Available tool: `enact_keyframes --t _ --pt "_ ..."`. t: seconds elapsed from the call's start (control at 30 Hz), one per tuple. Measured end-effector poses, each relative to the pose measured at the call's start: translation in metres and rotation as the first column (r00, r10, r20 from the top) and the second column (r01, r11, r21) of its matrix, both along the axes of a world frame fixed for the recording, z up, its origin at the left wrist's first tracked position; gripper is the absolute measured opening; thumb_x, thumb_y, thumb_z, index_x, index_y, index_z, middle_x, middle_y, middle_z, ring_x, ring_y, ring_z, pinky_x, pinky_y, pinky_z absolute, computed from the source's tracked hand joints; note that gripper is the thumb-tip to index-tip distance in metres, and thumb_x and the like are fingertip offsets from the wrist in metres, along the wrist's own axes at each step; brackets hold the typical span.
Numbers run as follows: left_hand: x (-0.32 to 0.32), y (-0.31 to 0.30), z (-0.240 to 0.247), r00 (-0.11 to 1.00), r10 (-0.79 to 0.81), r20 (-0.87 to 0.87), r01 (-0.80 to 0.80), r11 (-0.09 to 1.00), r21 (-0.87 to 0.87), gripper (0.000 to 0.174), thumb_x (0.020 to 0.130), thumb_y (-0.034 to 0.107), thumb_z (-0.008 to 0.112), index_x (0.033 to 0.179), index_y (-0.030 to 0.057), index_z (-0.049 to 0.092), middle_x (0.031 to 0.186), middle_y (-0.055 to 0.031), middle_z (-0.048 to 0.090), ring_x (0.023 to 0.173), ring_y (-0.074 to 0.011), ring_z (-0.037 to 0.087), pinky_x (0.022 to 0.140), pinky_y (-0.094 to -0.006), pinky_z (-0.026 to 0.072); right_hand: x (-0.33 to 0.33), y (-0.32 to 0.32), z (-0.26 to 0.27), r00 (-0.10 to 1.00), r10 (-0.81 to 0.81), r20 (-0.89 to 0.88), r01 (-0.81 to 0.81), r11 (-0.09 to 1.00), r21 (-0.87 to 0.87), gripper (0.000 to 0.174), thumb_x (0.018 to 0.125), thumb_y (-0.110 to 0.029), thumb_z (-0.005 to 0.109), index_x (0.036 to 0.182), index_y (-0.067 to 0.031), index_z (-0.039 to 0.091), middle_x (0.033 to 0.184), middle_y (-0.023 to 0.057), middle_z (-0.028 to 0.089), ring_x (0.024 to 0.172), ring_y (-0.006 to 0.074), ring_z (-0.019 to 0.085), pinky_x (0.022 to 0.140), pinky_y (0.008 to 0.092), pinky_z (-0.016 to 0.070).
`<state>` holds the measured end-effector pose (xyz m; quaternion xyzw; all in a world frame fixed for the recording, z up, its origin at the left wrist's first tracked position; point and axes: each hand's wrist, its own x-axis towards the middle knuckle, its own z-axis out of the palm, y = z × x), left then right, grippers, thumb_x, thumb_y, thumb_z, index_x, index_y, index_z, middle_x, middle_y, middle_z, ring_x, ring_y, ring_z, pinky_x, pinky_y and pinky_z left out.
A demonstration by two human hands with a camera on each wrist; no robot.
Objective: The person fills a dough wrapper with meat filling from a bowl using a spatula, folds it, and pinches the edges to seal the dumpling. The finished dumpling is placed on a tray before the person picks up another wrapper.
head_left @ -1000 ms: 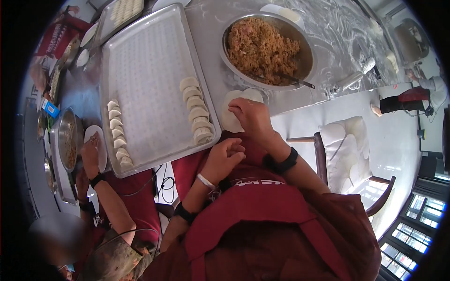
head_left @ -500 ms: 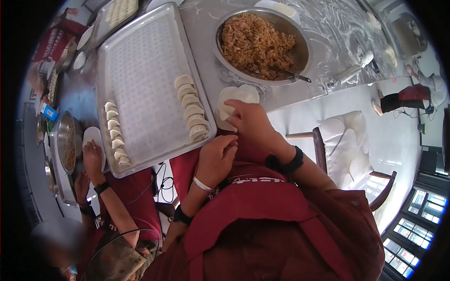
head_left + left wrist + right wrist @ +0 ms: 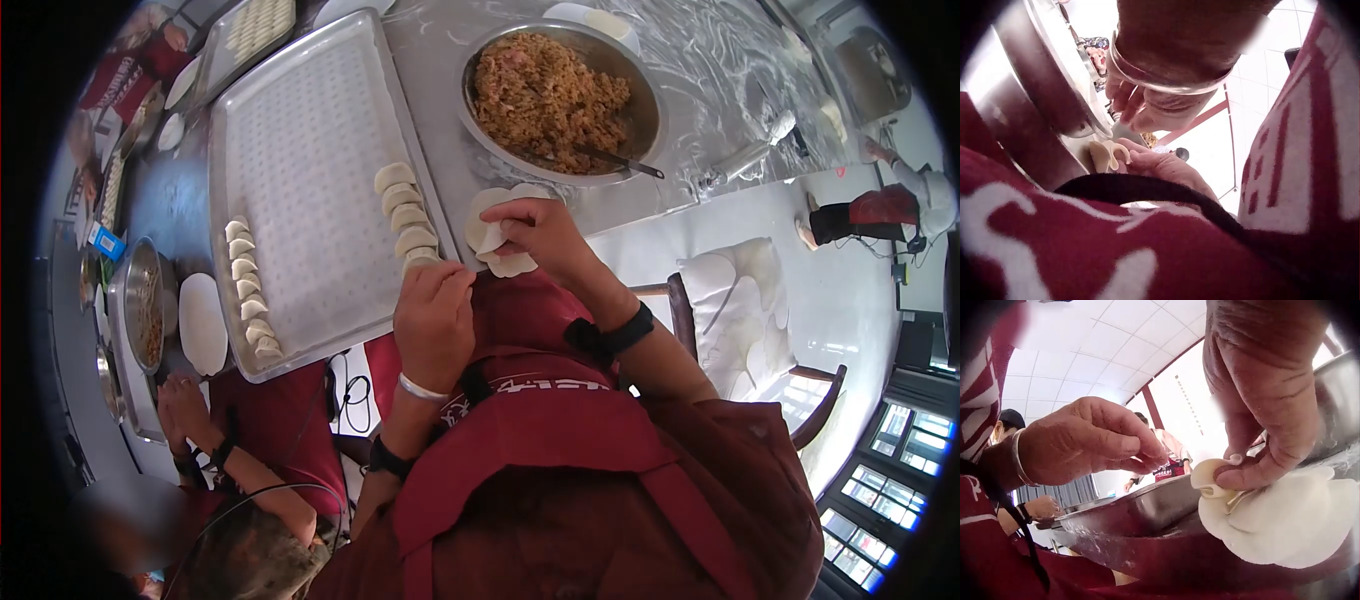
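My right hand (image 3: pixel 552 238) is at the stack of round, flat dumpling wrappers (image 3: pixel 479 212) along the table edge. Its thumb and fingers pinch the edge of one wrapper (image 3: pixel 1209 477), which curls up from the others in the right wrist view. My left hand (image 3: pixel 434 322), wearing a bangle, hovers at the near right corner of the metal tray (image 3: pixel 310 130). Its fingers are loosely bent with nothing between them, and it hides part of the closest dumplings. A row of folded dumplings (image 3: pixel 408 215) lines the tray's right side, and another row (image 3: pixel 246 285) its left.
Behind the wrappers stands a steel bowl (image 3: pixel 655 125) of minced filling (image 3: pixel 545 95) with a utensil handle (image 3: pixel 630 164) over its rim. Another person's hands (image 3: pixel 185 412) are at the left, near a white oval board (image 3: pixel 203 325). A padded chair (image 3: pixel 740 310) stands at right.
My left hand has moved forward and left to the tray's corner. My right fingers have gone from resting over the wrappers to lifting one's edge. The neighbour's hand has drawn back from the oval board.
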<state>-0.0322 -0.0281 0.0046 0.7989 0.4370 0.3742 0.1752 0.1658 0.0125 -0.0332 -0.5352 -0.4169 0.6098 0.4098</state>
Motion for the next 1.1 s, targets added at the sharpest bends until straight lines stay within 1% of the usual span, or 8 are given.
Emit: enact_keyframes --t 0.2,0.4,0.53,0.63,0.7,0.83,0.93,1.1 --pt "0.026 0.027 -0.001 0.974 0.034 -0.226 -0.015 0.996 0.087 0.032 0.068 0.016 0.078 0.089 -0.003 0.063 0.112 -0.0145 0.058 0.112 -0.0366 0.051 0.096 -0.0456 0.0422 -0.001 0.0 0.007 0.998 -0.057 -0.038 0.057 0.998 0.01 0.024 0.09 0.001 0.053 0.108 0.006 0.068 0.098 0.0091 0.068 0.082 0.0146 0.067 0.073 0.0274 0.0583" --pt "0.051 0.043 -0.014 0.928 0.045 -0.369 -0.021 0.997 0.068 0.036 0.067 0.024 0.078 0.086 -0.0028 0.063 0.103 -0.015 0.056 0.106 -0.0371 0.051 0.098 -0.0467 0.04 0.008 -0.008 0.003 0.978 -0.159 -0.131 0.155 0.987 -0.041 0.024 0.089 0.002 0.054 0.109 0.0058 0.068 0.095 0.0087 0.068 0.079 0.014 0.066 0.07 0.0265 0.057" --pt "0.047 0.059 -0.029 0.913 0.032 -0.407 -0.017 0.999 0.041 0.023 0.072 0.02 0.072 0.08 -0.0006 0.066 0.094 -0.0148 0.061 0.099 -0.0343 0.054 0.108 -0.0491 0.0358 0.006 -0.011 0.001 0.941 -0.258 -0.22 0.262 0.965 -0.013 0.028 0.091 -0.001 0.057 0.116 0.0073 0.064 0.096 0.0106 0.069 0.082 0.0145 0.066 0.072 0.0268 0.056" --pt "0.042 0.071 -0.015 0.916 0.013 -0.401 -0.05 0.995 -0.082 0.016 0.071 0.016 0.071 0.076 0.0012 0.066 0.086 -0.0142 0.063 0.094 -0.0337 0.056 0.106 -0.0462 0.0375 0.009 -0.015 -0.007 0.949 -0.303 -0.089 0.312 0.944 0.105 0.032 0.09 -0.003 0.058 0.121 0.0056 0.061 0.098 0.0127 0.07 0.083 0.0206 0.068 0.073 0.0308 0.0557" --pt "0.042 0.08 -0.006 0.912 0.026 -0.409 -0.071 0.993 -0.095 0.013 0.071 0.015 0.071 0.074 0.0026 0.067 0.082 -0.0134 0.063 0.092 -0.0333 0.057 0.105 -0.0447 0.0388 0.008 -0.021 -0.013 0.917 -0.35 0.191 0.292 0.916 0.276 0.03 0.088 -0.002 0.058 0.118 0.003 0.063 0.1 0.0141 0.069 0.085 0.0272 0.068 0.075 0.0347 0.0554" --pt "0.043 0.097 -0.013 0.907 0.017 -0.421 -0.041 0.998 -0.05 0.013 0.07 0.015 0.072 0.073 0.0035 0.067 0.084 -0.0125 0.064 0.093 -0.0331 0.057 0.104 -0.0444 0.039 0.002 -0.039 -0.024 0.731 -0.462 0.502 0.046 0.768 0.639 0.028 0.08 -0.001 0.061 0.107 -0.0031 0.066 0.101 0.0133 0.068 0.094 0.0352 0.066 0.081 0.0404 0.0538" --pt "0.043 0.107 -0.019 0.906 0.009 -0.423 -0.035 0.998 -0.052 0.014 0.07 0.015 0.073 0.072 0.0039 0.066 0.085 -0.0121 0.064 0.093 -0.0331 0.057 0.104 -0.0445 0.0393 0.0 -0.045 -0.02 0.707 -0.42 0.569 -0.124 0.718 0.685 0.027 0.073 -0.002 0.063 0.1 -0.0044 0.066 0.101 0.0109 0.069 0.101 0.0333 0.064 0.085 0.0412 0.0531" --pt "0.042 0.126 -0.022 0.895 0.007 -0.445 -0.039 0.997 -0.064 0.015 0.069 0.014 0.074 0.07 0.0038 0.064 0.084 -0.0121 0.063 0.092 -0.0333 0.057 0.103 -0.045 0.0407 -0.002 -0.05 -0.024 0.654 -0.423 0.627 -0.239 0.67 0.703 0.029 0.071 -0.004 0.064 0.1 -0.0052 0.067 0.106 0.008 0.068 0.111 0.0315 0.061 0.092 0.0414 0.0516"
